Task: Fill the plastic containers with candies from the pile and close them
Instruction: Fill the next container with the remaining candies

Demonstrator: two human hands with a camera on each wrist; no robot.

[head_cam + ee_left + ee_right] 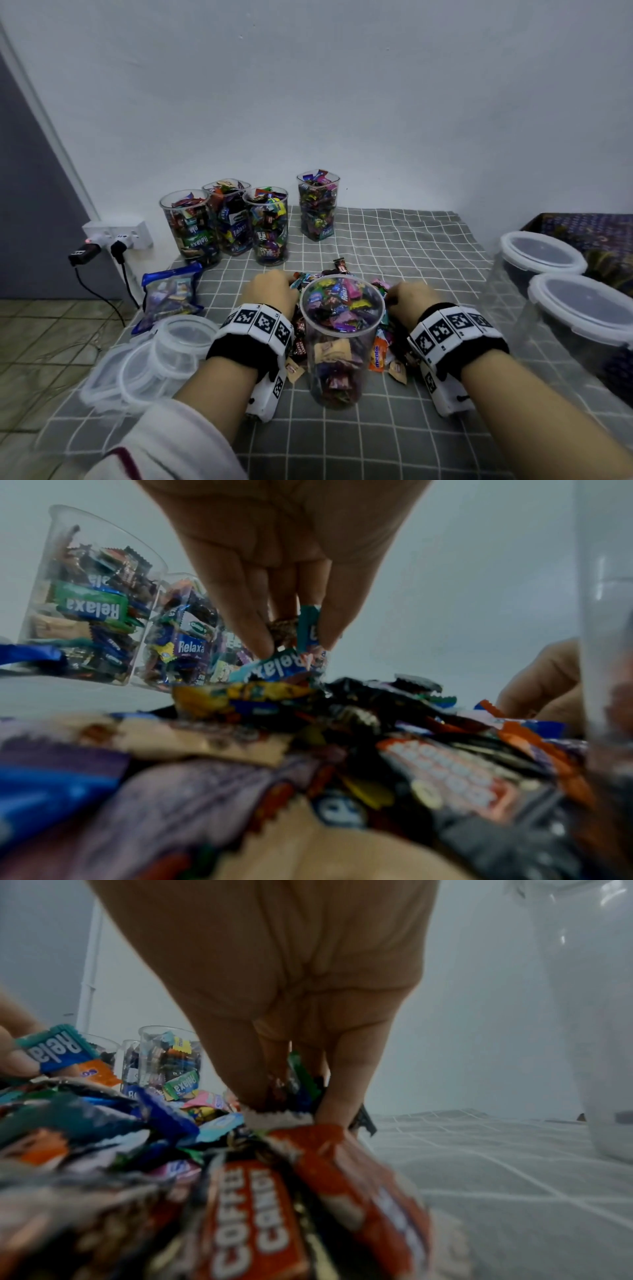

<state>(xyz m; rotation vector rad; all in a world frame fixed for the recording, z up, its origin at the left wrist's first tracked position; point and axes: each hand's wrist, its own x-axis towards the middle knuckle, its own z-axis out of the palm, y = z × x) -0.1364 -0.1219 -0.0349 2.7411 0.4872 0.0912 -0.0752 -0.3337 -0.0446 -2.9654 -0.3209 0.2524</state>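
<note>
Right hand [274,988], fingers down in the candy pile [143,1150], pinching wrapped candies [294,1083] on checked cloth [496,1164]

"Relaxa" is printed on a blue wrapper [279,666] under the left hand's fingertips [263,645]; "COFFEE CANDY" on a red-brown wrapper [250,1218]; "mentos" on an orange pack [376,353] at the cup's four o'clock.
</note>
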